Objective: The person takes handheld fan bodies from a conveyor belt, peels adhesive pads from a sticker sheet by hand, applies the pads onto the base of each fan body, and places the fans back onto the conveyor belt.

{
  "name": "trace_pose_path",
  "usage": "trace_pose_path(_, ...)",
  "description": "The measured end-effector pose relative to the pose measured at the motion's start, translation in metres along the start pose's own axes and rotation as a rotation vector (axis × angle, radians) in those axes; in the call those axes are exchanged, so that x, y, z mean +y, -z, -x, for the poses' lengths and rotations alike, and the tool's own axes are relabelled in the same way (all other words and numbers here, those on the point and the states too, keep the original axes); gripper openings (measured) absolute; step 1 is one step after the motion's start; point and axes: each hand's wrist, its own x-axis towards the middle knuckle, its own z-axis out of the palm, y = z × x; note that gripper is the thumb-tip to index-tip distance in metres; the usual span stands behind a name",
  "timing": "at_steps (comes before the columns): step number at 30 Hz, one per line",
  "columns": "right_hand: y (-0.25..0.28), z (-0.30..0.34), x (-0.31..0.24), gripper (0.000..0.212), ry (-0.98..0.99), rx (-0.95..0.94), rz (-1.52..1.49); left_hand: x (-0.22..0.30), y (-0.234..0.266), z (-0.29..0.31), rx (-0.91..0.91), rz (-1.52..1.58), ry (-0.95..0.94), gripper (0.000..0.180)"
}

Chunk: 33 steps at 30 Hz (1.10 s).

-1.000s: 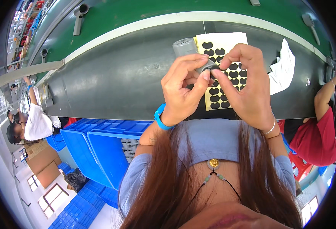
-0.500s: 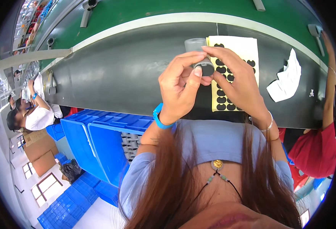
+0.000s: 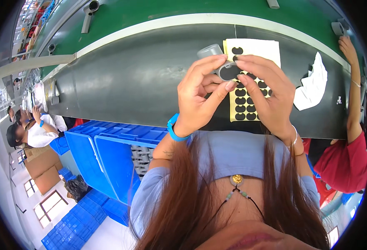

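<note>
A grey plastic part (image 3: 211, 51) with a tube-like body and a round end is raised over the dark work surface. A black disc (image 3: 229, 72) sits inside the round end, facing me. My left hand (image 3: 202, 83) grips the part from the left, thumb under the rim and fingers around the body. At the rim's right side, my right hand (image 3: 271, 83) pinches with index finger and thumb. Beneath the hands lies a yellow-backed sheet (image 3: 271, 52) with rows of black notched round stickers (image 3: 240, 101), partly covered by my right hand.
Crumpled white paper (image 3: 314, 87) lies right of the sheet. Beyond the white rail, a green conveyor (image 3: 171, 10) carries grey parts (image 3: 87, 18). Blue crates (image 3: 112, 158) stand at left below the table. A co-worker's arm (image 3: 352, 91) reaches toward the conveyor at right; others sit far left.
The part has turned in my hands, so its round end with the black disc shows more fully. My left thumb has moved off the disc to below the rim. Conveyor parts have shifted left.
</note>
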Motion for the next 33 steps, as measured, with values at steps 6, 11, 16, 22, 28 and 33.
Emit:
trace_pose_path(6,0.007,0.003,-0.002,0.023,0.090,0.053,0.063,-0.006,-0.005,0.002,-0.006,-0.010,-0.062,0.039)
trace_pose_path(11,0.010,0.003,-0.039,0.014,0.801,-0.457,-0.289,-0.008,-0.011,-0.001,0.022,-0.058,-0.087,0.042)
trace_pose_path(16,0.025,-0.007,-0.025,0.010,0.436,-0.336,-0.249,-0.003,-0.001,-0.001,-0.006,-0.113,-0.105,0.043)
trace_pose_path(22,0.016,-0.001,-0.001,0.030,-0.170,0.030,-0.268,-0.002,-0.004,-0.001,-0.065,-0.032,-0.018,0.044)
trace_pose_path(28,0.013,-0.001,0.006,0.052,-0.086,0.041,-0.379,0.001,-0.008,-0.004,-0.089,0.006,0.012,0.046)
trace_pose_path(33,0.014,-0.001,0.006,0.051,-0.178,-0.008,-0.484,0.000,-0.007,-0.003,-0.107,0.051,0.025,0.047)
